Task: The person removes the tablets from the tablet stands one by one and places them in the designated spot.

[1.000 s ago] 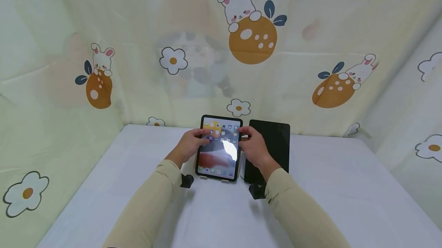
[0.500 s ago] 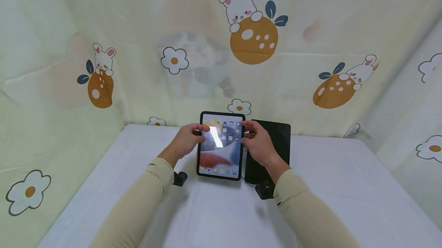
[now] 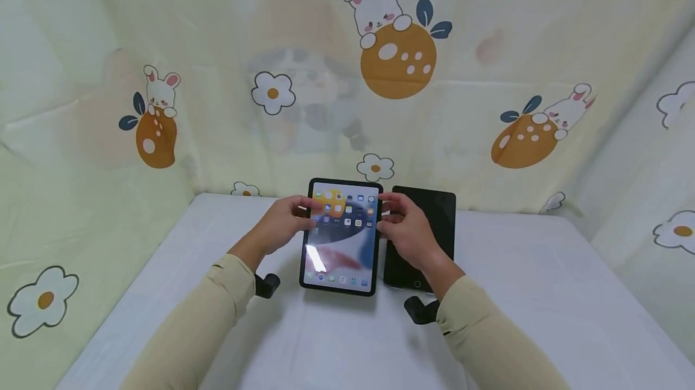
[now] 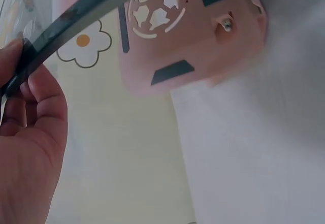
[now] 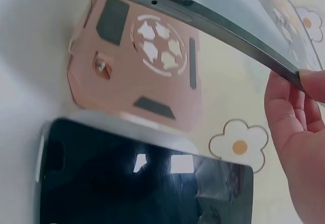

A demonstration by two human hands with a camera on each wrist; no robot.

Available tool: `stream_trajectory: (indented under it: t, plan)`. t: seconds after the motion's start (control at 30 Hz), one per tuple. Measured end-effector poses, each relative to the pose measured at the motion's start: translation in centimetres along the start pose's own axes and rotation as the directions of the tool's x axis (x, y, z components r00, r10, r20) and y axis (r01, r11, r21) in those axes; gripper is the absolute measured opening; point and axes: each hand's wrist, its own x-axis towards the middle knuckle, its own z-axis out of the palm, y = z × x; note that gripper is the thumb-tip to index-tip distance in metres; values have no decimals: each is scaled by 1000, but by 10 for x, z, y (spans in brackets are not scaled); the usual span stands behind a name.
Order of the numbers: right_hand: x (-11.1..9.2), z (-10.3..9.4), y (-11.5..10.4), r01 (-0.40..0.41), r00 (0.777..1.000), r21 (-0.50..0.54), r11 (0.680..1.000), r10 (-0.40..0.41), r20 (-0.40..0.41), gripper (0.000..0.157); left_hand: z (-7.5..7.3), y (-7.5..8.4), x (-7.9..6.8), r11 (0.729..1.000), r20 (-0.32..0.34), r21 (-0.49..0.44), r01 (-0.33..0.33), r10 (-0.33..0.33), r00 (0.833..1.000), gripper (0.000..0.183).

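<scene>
A tablet with a lit home screen (image 3: 342,239) is held up by its two long sides. My left hand (image 3: 277,227) pinches its left edge between thumb and fingers, and my right hand (image 3: 409,230) pinches the right edge. Behind it, apart from its back, stands a pink tablet stand (image 5: 119,89) with dark pads and a football-shaped cutout. The lifted tablet hides this stand in the head view. Just to the right, a second tablet with a dark screen (image 3: 434,227) leans back, partly covered by my right hand and wrist.
A white-covered table (image 3: 516,281) spreads out on both sides. Cream cloth (image 3: 217,106) printed with rabbits and flowers hangs behind it. Black wrist cameras (image 3: 267,285) jut out below the sleeves.
The lit tablet has come away from its stand, toward me and slightly left, and looks larger. My left hand moved left and nearer with it; the dark tablet stayed put.
</scene>
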Motion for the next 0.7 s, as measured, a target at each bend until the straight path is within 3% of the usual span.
stream_trajectory:
  t: [0.47, 0.7]
  plan:
    - [-20, 34, -3, -17, 999, 76, 997, 15, 30, 45, -31, -21, -33, 1000, 40, 18, 0, 0, 999, 33]
    - [-25, 53, 3, -25, 998, 133, 991, 18, 57, 45, -45, -34, -46, 999, 53, 0, 32, -32, 998, 34]
